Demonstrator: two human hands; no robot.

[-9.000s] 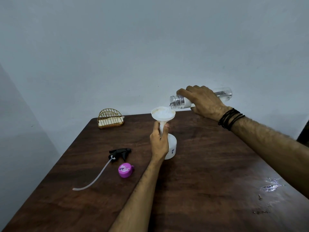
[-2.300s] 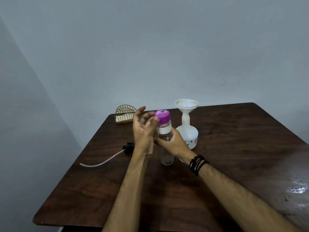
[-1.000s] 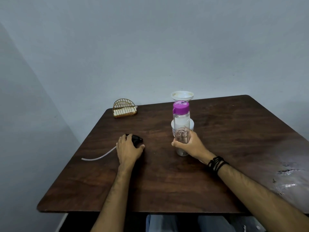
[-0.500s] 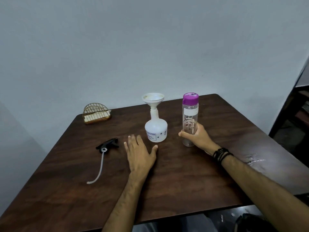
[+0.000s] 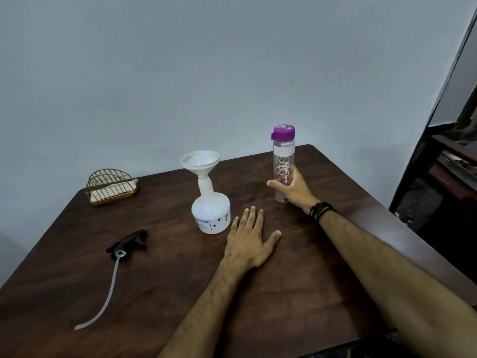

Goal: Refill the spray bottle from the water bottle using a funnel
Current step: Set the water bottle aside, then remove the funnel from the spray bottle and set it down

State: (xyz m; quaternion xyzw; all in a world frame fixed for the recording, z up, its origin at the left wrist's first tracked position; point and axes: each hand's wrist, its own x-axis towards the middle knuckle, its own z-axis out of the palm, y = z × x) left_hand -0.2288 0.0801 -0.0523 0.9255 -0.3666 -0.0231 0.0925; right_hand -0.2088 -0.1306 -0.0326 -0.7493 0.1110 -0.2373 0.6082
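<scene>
Head view: our right hand (image 5: 293,189) grips the clear, purple-capped water bottle (image 5: 283,164), upright on the dark wooden table (image 5: 284,293). Our left hand (image 5: 251,240) lies flat, fingers straight. Release gently; next lift the white funnel (image 5: 200,164) straight from the white spray bottle (image 5: 211,211).

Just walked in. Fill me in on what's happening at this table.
A person is refilling a white spray bottle that stands on the table with a funnel in its neck. Their right hand holds the clear water bottle upright on the table, purple cap on. The left hand lies flat, holding nothing. The black spray head with its tube lies apart, not yet refitted.
</scene>
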